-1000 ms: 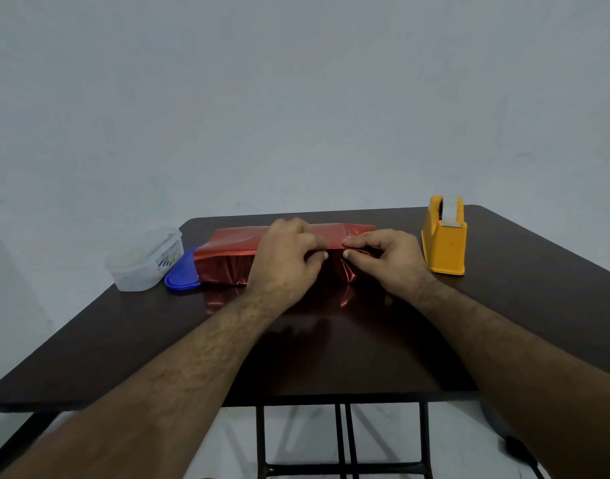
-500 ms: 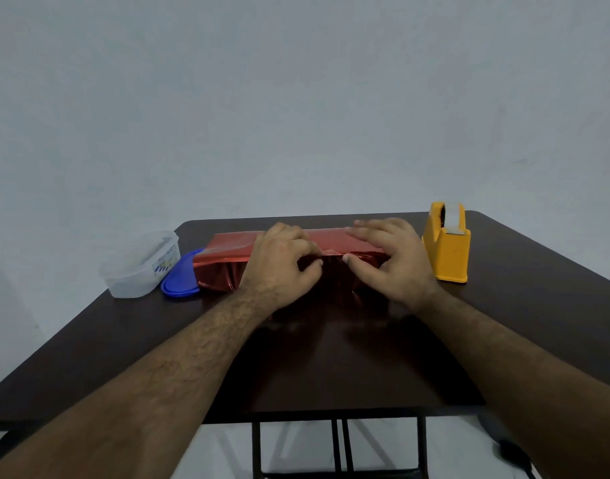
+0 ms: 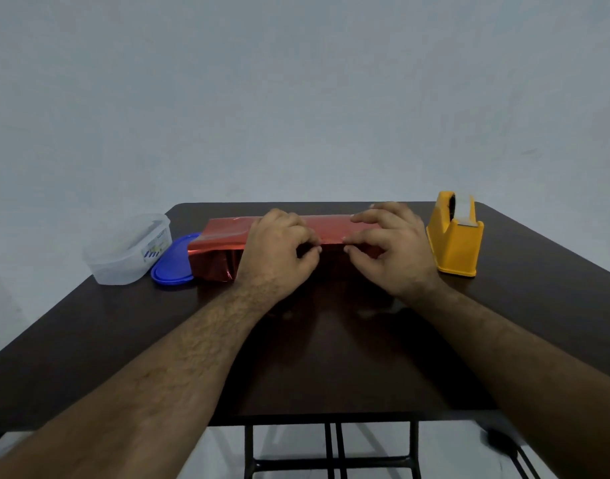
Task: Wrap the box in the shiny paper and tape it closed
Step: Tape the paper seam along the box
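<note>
- The box (image 3: 224, 252), wrapped in shiny red paper (image 3: 227, 229), lies across the far half of the dark desk (image 3: 331, 357), with both hands on it.
- The left hand (image 3: 275, 254) sits on the middle of the box, fingers (image 3: 305, 236) curled, pinching the paper's edge along the near top rim.
- The right hand (image 3: 396, 250) covers the box's right end; its thumb and forefinger pinch the same edge, while the other fingers lie looser over the top.
- Half a second ago the right hand lay flatter on the box, fingers spread out; now it has curled into a pinch, closer to the left hand's.
- A yellow tape dispenser (image 3: 456, 236) stands just right of the box, near the right hand.
- A blue lid (image 3: 172, 266) touches the box's left end, and a clear tub (image 3: 129, 248) sits left of that lid.
</note>
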`<state>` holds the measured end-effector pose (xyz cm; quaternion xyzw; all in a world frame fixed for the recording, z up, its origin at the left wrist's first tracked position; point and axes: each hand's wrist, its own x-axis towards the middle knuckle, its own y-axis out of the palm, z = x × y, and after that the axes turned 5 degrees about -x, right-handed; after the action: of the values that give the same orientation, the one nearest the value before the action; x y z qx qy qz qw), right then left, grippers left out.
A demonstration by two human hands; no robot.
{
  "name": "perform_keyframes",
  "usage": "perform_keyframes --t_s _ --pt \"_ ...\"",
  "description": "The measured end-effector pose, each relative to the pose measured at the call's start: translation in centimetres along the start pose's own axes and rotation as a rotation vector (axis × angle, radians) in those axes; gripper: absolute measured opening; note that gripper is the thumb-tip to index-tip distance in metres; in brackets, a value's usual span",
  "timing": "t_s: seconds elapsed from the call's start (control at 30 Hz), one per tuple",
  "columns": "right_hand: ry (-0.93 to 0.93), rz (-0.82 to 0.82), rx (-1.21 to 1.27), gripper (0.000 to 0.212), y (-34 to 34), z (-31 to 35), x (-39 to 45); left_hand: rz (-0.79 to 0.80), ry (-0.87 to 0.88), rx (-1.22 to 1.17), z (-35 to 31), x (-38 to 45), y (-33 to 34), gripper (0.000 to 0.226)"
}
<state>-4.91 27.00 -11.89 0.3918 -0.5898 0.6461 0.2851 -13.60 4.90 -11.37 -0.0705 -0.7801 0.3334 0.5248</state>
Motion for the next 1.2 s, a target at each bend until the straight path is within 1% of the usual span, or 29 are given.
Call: perform_keyframes --t_s 0.1,0.17,0.23,0.33,0.43,0.53,0.63,0.8,1.03,1.13,1.2 --pt "0.094 -0.018 0.045 0.012 -0.2 -0.9 -0.3 -0.015 -0.040 -0.035 0.4 -0.2 -0.6 0.009" --pt "0.142 -0.064 0.083 0.015 -0.4 -0.9 -0.4 -0.025 -0.032 -0.066 0.3 -0.1 -0.9 0.008" --pt "0.146 -0.095 0.115 0.018 -0.6 -0.4 -0.2 -0.018 -0.001 -0.061 -0.1 0.1 -0.9 0.014" --pt "0.099 -0.053 0.126 0.017 -0.3 0.2 0.1 0.024 0.045 -0.036 -0.7 0.7 -0.5 0.017" --pt "0.073 0.003 0.078 0.013 0.0 0.2 0.2 0.075 0.060 -0.003 -1.0 0.8 0.0 0.019" --pt "0.128 0.027 0.086 0.015 -0.2 0.2 0.2 0.085 0.044 -0.012 -1.0 0.9 0.3 0.019" --pt "0.223 0.068 0.201 0.017 -0.8 0.5 0.1 0.091 0.059 -0.019 -0.9 1.3 0.4 0.016" --pt "0.351 0.094 0.445 0.014 -0.9 0.2 0.1 0.123 0.028 -0.018 -0.8 1.8 0.5 0.014" --pt "0.456 0.095 0.558 0.013 -0.6 0.0 0.2 0.086 0.014 -0.017 -0.9 1.4 0.6 0.015" --pt "0.482 0.068 0.522 0.017 -0.5 0.1 -0.1 0.102 -0.006 -0.009 -1.3 1.3 0.1 0.017" --pt "0.449 0.025 0.374 0.022 -1.0 0.2 -0.4 0.113 -0.045 -0.004 -1.8 1.3 -0.5 0.018"
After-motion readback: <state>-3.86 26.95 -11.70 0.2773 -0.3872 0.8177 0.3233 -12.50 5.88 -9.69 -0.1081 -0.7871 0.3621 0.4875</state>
